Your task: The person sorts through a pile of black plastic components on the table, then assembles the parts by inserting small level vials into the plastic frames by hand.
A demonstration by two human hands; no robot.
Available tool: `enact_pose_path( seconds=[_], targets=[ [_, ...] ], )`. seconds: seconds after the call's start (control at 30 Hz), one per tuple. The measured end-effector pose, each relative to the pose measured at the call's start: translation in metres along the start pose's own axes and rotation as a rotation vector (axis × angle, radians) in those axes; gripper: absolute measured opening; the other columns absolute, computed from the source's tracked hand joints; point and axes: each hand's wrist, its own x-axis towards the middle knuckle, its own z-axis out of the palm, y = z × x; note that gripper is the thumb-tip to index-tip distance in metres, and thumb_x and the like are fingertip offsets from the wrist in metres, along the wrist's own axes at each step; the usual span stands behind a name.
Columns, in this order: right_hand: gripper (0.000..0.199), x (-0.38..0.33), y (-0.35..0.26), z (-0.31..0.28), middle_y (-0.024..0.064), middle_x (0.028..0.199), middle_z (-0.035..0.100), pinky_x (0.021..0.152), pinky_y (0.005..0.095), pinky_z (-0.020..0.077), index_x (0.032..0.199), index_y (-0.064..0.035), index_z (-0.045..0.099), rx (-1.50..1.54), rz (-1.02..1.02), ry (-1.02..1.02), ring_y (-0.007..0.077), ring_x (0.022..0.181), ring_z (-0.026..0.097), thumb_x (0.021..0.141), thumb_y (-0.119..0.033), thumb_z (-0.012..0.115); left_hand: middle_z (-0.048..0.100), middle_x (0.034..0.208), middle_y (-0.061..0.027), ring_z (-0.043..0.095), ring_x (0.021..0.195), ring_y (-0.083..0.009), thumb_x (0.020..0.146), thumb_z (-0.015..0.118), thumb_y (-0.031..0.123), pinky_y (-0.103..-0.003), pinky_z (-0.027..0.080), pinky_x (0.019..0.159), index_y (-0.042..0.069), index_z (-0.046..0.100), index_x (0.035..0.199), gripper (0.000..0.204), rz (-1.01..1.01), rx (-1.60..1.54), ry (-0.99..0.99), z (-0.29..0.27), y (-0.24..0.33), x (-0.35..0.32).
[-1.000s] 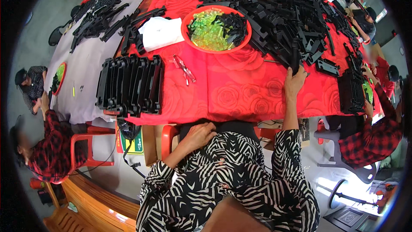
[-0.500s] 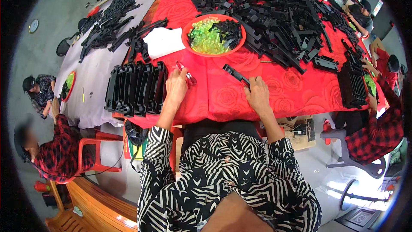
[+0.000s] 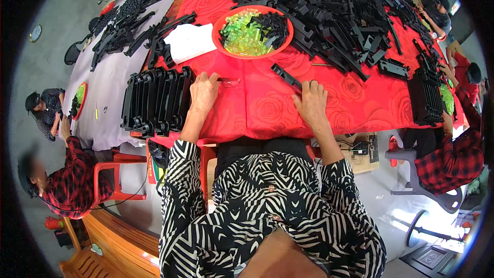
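My left hand (image 3: pixel 204 94) is closed on a small tool with shiny and reddish parts (image 3: pixel 229 81), just above the red cloth. Its kind is too small to make out. My right hand (image 3: pixel 313 104) grips the near end of a long black plastic part (image 3: pixel 286 76), which points away to the far left. Left of my left hand stands a row of similar black plastic parts (image 3: pixel 154 100), lined up side by side. Beyond both hands, a red bowl (image 3: pixel 218 46) holds yellow-green translucent pieces (image 3: pixel 246 38) and small black pieces (image 3: pixel 272 25).
A big heap of black plastic parts (image 3: pixel 329 18) covers the far right of the red table (image 3: pixel 267 108). White paper (image 3: pixel 189 42) lies left of the bowl. Co-workers sit at left (image 3: pixel 72 175) and right (image 3: pixel 447 159). Another stack of black parts (image 3: pixel 424 100) stands at the right edge.
My left hand has shifted slightly left and away from me, and the tool in it now points right. The right hand has moved a little to the right, still holding the black part.
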Motion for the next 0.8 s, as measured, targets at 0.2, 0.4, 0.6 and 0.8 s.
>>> enact_pose_path(
  seconds=[0.2,0.4,0.6,0.8],
  targets=[
    [0.037,0.003,-0.033,-0.043,0.0165,0.091,0.047,0.073,0.0413,0.0404,0.101,-0.0009,0.05,0.385,-0.193,0.163,0.0332,0.085,0.048,0.07,-0.016,0.064,0.049,0.067,-0.0086,0.051,0.067,-0.0275,0.064,0.067,0.014,-0.038,0.043,0.058,0.008,0.058,0.074,0.014,0.254,-0.087,0.138,-0.044,0.058,-0.013],
    [0.024,-0.009,-0.059,-0.061,0.0145,0.087,0.049,0.07,0.0382,0.0438,0.095,-0.003,0.053,0.5,-0.436,0.015,0.0319,0.081,0.051,0.072,-0.007,0.06,0.049,0.062,-0.0066,0.048,0.063,-0.0255,0.061,0.065,0.009,-0.036,0.039,0.056,0.007,0.056,0.07,0.013,0.374,-0.2,0.105,-0.07,0.098,-0.032],
    [0.018,-0.019,-0.061,-0.072,0.0126,0.082,0.046,0.063,0.0393,0.0441,0.085,-0.0046,0.052,0.389,-0.489,0.011,0.0298,0.076,0.052,0.07,-0.01,0.061,0.055,0.063,-0.0115,0.053,0.06,-0.0299,0.063,0.063,0.007,-0.04,0.042,0.054,0.004,0.057,0.073,0.012,0.311,-0.424,-0.021,-0.078,0.098,-0.047],
    [0.024,-0.03,-0.059,-0.081,0.0117,0.082,0.047,0.058,0.0394,0.0457,0.089,-0.0055,0.054,0.486,-0.416,-0.072,0.03,0.071,0.055,0.068,-0.011,0.065,0.059,0.071,-0.0131,0.057,0.065,-0.0307,0.071,0.065,0.017,-0.039,0.043,0.056,0.004,0.06,0.081,0.017,0.173,-0.702,-0.187,-0.105,0.088,-0.052]
  ],
)
